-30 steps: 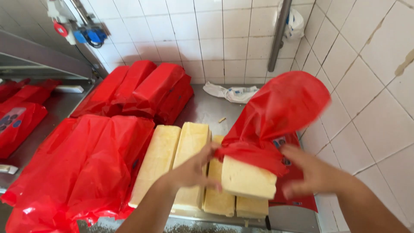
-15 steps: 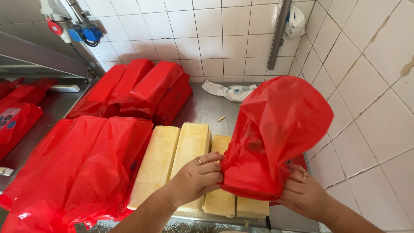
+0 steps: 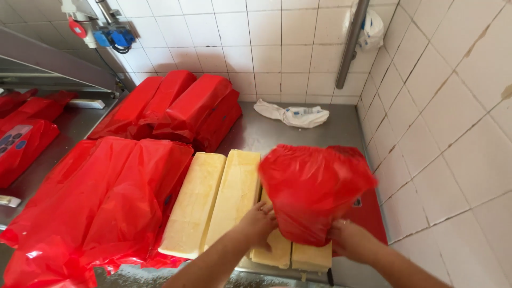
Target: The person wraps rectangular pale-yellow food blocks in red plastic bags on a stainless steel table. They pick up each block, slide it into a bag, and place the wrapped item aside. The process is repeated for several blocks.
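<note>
Red plastic bag [image 3: 314,192] with block inside, held up over short pale blocks [image 3: 290,250] at counter's near edge. Left hand [image 3: 258,224] and right hand [image 3: 349,240] pinching bottom corners shut, likely to keep block seated. Long pale slabs [image 3: 213,200] just left; steel counter [image 3: 298,136] beneath.

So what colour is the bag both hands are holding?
Plain red, the bag; it shows best in the head view.

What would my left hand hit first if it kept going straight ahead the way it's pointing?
Probably the red plastic bag: your left hand already grips its lower edge. Beyond it lies the steel counter, though depth is hard to judge.
</note>
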